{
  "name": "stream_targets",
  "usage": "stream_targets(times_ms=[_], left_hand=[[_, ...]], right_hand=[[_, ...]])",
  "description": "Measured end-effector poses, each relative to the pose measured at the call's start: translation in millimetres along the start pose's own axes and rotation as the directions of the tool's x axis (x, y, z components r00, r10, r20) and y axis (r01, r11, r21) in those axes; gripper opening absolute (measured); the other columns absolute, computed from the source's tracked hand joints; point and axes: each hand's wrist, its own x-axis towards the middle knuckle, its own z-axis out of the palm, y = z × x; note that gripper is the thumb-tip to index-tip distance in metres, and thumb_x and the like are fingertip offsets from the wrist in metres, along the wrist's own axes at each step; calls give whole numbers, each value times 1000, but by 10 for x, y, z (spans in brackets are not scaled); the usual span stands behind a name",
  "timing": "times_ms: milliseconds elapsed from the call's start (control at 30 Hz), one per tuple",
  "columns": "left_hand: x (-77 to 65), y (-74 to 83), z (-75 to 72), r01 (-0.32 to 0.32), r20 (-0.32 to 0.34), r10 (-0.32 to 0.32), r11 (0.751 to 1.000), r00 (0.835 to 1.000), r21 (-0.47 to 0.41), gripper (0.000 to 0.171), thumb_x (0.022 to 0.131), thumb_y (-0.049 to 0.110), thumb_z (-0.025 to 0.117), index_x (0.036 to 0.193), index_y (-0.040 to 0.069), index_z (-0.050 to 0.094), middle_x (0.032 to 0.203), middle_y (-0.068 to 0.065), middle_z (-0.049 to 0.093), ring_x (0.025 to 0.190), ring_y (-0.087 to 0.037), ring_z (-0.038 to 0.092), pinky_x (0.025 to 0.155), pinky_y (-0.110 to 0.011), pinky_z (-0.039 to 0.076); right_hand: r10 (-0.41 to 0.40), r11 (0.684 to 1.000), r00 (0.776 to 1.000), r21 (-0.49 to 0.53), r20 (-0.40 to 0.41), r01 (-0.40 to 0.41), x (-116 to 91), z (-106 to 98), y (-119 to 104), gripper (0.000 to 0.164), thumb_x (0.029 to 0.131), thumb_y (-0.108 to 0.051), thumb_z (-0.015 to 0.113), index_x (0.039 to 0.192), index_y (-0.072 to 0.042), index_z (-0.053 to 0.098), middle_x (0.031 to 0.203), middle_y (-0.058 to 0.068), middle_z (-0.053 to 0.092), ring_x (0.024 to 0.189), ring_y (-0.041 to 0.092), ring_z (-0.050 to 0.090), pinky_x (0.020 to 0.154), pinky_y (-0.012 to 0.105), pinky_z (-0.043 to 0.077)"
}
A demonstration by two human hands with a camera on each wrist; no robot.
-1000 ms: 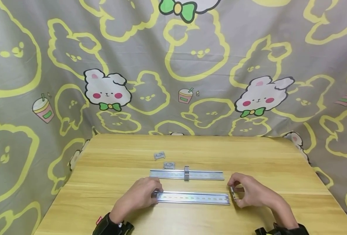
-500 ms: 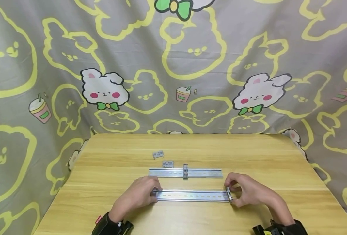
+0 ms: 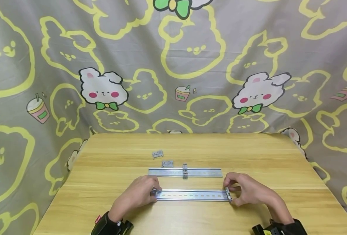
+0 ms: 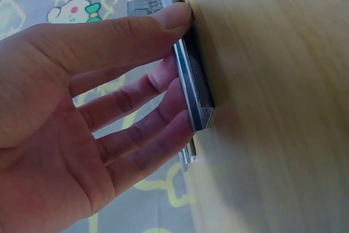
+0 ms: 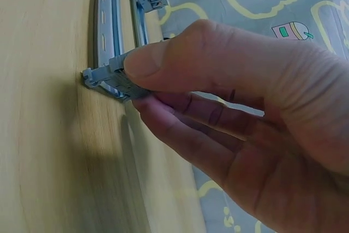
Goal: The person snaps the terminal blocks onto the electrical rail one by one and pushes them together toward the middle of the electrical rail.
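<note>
Our left hand (image 3: 142, 192) pinches one end of a shiny rail (image 3: 191, 195). Our right hand (image 3: 248, 191) pinches a gray block (image 5: 106, 76) at the other.

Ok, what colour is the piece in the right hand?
Grey; the piece shows best from the right wrist.

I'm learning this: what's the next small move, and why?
Probably have the right hand press the grey block onto the front rail: it is pinched at that rail's right end, the left hand holds the other end, and similar blocks sit on the back rail. Whether it has latched is unclear.
</note>
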Motion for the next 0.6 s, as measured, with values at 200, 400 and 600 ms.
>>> stream_targets(times_ms=[200,400,600], left_hand=[[-2,-4,-3,1,0,-1,1000,1000,-2,27,71,12,91,96,10,81,93,1,72,75,-6,61,66,-21,51],[-5,3,-11,3,4,-3,1000,1000,-4,25,72,10,90,96,11,81,93,2,71,75,-6,61,66,-21,51],[6,14,1,13,4,-13,1000,1000,6,27,72,11,91,97,10,81,95,1,72,74,-6,62,65,-20,51]], right_hand=[[14,1000,1000,7,-6,-14,8,5,5,47,67,3,87,105,-7,59,111,10,61,106,22,63,95,35,56],[1,1000,1000,11,-9,-1,10,0,29,46,68,3,87,104,-7,60,111,10,62,107,23,63,94,34,56],[-30,1000,999,-8,-30,30,48,60,31,45,67,5,85,102,-8,59,111,10,65,104,22,65,92,31,57]])
